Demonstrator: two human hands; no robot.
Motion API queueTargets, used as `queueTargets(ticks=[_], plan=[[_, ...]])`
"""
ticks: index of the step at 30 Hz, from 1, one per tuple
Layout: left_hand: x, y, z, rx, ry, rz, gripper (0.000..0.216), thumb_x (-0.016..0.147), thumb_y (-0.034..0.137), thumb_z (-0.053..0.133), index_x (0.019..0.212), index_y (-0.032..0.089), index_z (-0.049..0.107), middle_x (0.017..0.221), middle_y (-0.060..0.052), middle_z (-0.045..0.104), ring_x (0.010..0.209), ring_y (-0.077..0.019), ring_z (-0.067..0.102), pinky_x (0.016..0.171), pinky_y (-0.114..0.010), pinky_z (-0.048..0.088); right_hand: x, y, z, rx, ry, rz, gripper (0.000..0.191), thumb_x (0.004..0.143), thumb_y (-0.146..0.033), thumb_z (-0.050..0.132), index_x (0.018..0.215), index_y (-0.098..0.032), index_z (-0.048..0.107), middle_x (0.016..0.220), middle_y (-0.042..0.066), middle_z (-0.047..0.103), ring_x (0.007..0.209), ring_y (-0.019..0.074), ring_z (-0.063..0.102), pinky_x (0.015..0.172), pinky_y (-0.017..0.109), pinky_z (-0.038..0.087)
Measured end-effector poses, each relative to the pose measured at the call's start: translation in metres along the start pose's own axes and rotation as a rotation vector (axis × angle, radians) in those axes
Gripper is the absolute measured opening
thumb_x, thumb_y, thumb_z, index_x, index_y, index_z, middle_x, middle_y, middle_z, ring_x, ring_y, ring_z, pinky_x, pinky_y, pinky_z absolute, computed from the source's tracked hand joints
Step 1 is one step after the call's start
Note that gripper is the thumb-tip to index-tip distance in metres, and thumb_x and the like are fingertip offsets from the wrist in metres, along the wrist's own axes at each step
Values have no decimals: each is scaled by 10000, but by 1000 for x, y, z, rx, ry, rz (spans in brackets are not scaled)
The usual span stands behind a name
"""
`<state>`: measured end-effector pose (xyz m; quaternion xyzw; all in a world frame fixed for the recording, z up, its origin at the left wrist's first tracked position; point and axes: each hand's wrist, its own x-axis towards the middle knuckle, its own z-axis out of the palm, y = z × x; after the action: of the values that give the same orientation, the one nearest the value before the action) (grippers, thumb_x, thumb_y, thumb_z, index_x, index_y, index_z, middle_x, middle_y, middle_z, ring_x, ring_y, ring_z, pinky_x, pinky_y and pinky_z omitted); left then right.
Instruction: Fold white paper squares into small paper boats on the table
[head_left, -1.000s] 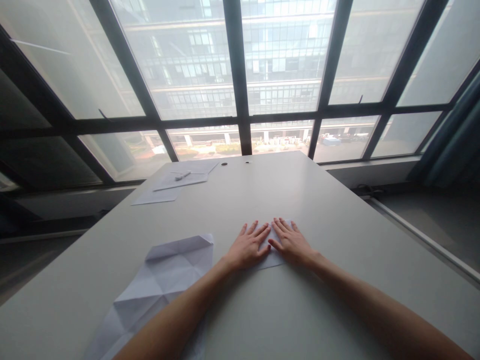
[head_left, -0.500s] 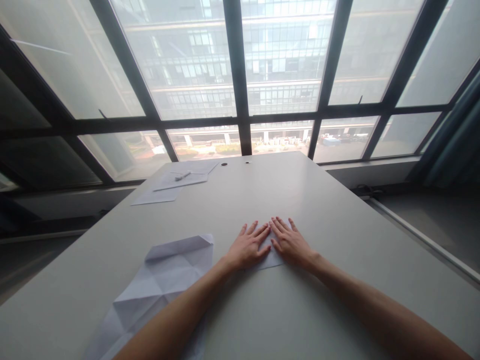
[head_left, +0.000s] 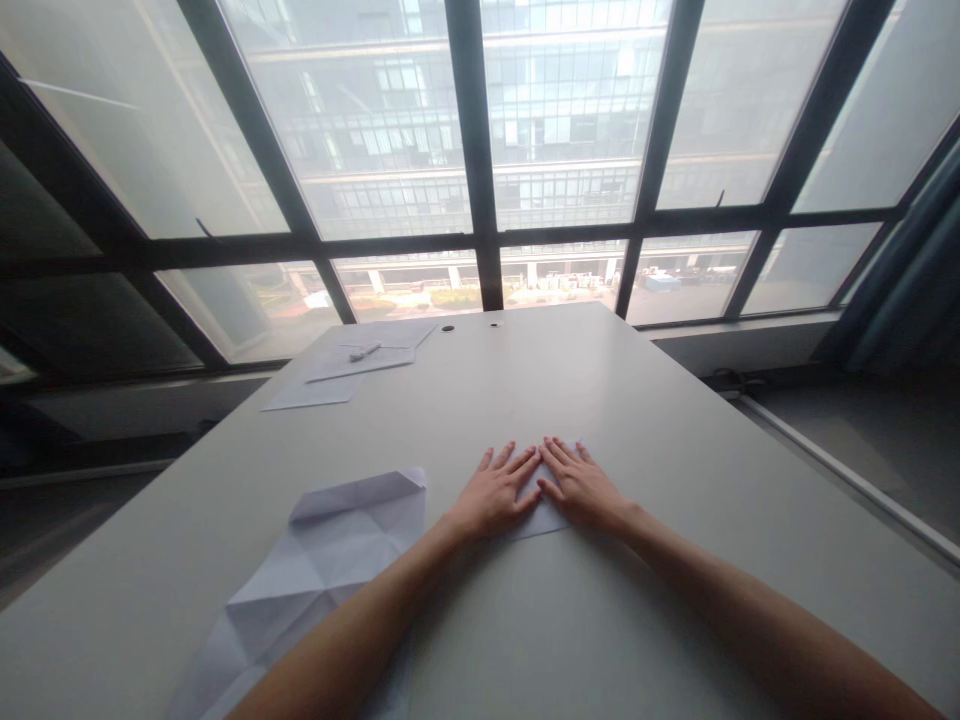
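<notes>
Head view | creased sheet [head_left: 322, 560] is seen near left on table [head_left: 675, 450] | left hand [head_left: 495, 492] and right hand [head_left: 581, 487] are laid flat, fingers spread, nothing clasped, on small folded paper [head_left: 541, 512] at centre | even downward pressure is advised | pen [head_left: 365, 351] and papers [head_left: 330, 378] lie far left.

Head view, forward-down over table [head_left: 675, 420]
</notes>
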<state>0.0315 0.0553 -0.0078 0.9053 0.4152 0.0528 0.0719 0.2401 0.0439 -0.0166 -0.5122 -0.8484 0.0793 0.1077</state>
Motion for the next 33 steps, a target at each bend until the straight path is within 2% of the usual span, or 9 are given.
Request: queueTargets(ticks=[4, 11, 33], plan=[[-1, 0, -1, 15, -5, 2, 656, 1003, 616, 215, 1584, 325, 127, 1630, 37, 209, 1518, -287, 114, 1210, -552, 102, 0, 1, 0, -4, -4, 1, 652, 1007, -485, 283, 1552, -127, 281, 1614, 138, 220, 1503, 255, 182, 1217, 501, 102], [-1, 0, -3, 16, -28, 1, 663, 999, 610, 252, 1584, 332, 114, 1635, 41, 185, 1519, -287, 105, 1211, -549, 95, 2, 2, 2, -23, -13, 9, 619, 986, -345, 290, 1556, -103, 260, 1615, 123, 222, 1503, 238, 185, 1220, 485, 96], [0, 1, -3, 13, -31, -10, 656, 998, 608, 244, 1583, 336, 127, 1633, 40, 193, 1518, -286, 110, 1210, -551, 96, 1, 0, 0, -3, -1, 9, 627, 987, -372, 315, 1550, -97, 274, 1610, 132, 244, 1500, 241, 196, 1219, 477, 109]])
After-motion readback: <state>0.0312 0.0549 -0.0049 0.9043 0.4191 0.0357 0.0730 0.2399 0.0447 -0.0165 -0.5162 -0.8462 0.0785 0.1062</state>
